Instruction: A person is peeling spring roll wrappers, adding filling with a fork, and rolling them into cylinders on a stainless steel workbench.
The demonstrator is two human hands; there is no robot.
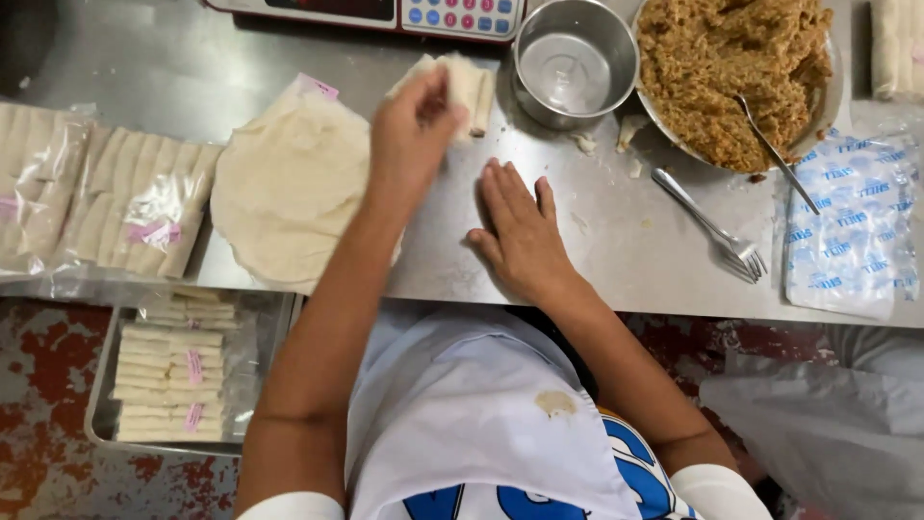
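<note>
Head view: left hand (412,130) pinches one roll (460,89) on the counter (597,241); right hand (520,231) lies flat, empty. Two forks (712,229), one bowl (576,60), one wrapper stack (289,183).

Pale wrappers (289,183) — brown filling (722,67)

White apron; short white sleeves

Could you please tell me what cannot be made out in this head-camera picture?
- Rolled wrapper: partly hidden by the left hand.
- Scale: cut off by the top edge.
- Small steel bowl: its contents unclear in the glare.
- Right hand: flat on the table, palm hidden.
</note>
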